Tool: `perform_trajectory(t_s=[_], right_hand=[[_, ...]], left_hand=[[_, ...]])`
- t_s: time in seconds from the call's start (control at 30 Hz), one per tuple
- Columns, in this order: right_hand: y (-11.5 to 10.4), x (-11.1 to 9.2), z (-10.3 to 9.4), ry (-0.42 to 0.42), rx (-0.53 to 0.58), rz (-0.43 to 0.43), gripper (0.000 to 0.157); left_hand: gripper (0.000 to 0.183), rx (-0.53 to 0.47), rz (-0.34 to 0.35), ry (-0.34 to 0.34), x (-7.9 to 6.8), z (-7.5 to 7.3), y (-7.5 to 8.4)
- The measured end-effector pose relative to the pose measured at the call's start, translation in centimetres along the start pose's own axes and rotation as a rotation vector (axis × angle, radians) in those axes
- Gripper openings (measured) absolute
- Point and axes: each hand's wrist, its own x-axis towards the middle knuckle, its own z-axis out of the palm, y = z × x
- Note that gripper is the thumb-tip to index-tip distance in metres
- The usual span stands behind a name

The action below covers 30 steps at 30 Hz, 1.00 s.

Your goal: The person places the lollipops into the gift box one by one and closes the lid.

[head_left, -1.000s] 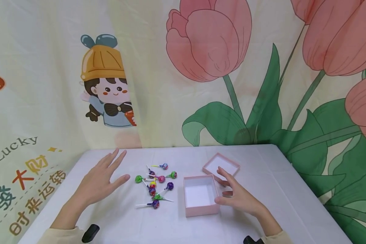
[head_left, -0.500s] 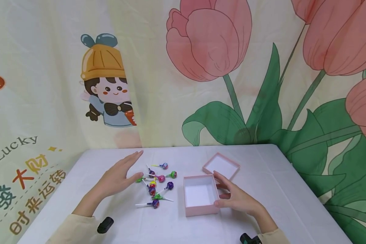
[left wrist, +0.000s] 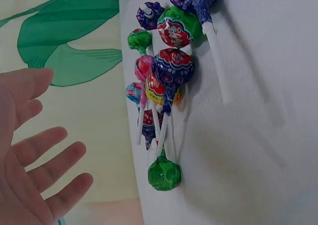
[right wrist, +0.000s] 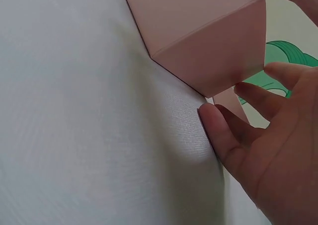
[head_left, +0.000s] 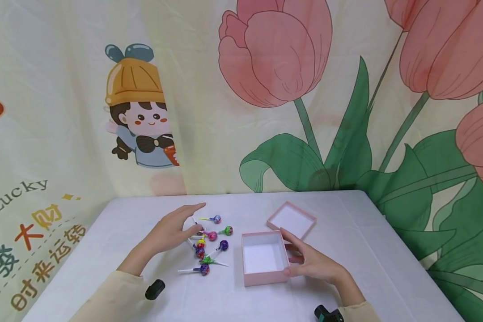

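Note:
My left hand (head_left: 173,228) hovers at the left of a cluster of wrapped lollipops, fingers extended and holding nothing. Its thumb partly covers a purple lollipop in the head view. The left wrist view shows its spread fingers apart from the candies, including a green lollipop (left wrist: 164,174) and a dark blue one (left wrist: 172,68). My right hand (head_left: 315,264) lightly holds the right side of an open pink box (head_left: 264,278), thumb by its near corner and index finger at its far corner. In the right wrist view, the lower fingers of this hand (right wrist: 268,130) stand off the box wall.
A pink lid (head_left: 293,219) lies inside-up behind the box. White cloth covers the table (head_left: 346,214), which meets a printed curtain (head_left: 201,134) at its back edge. Black wrist cameras, one being the left camera (head_left: 154,290), sit beneath both wrists.
My left hand has moved right, from the table's left side to the lollipops. My right index finger has come down onto the box's far corner; the box has stayed put.

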Motion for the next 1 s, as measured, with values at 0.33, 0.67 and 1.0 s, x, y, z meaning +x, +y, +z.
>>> perform_trajectory(t_s=[0.33, 0.67, 1.0], right_hand=[[0.3, -0.3, 0.0, -0.015, 0.011, -0.039, 0.103], [0.8, -0.3, -0.7, -0.039, 0.0, -0.016, 0.101], [1.0, -0.1, -0.6, -0.061, 0.024, -0.065, 0.099]], left_hand=[[0.064, -0.037, -0.013, -0.04, 1.3, 0.6, -0.5], [0.059, -0.107, -0.005, -0.101, 3.4, 1.1, -1.0], [0.054, -0.081, -0.005, -0.16, 5.8, 2.7, -0.8]])
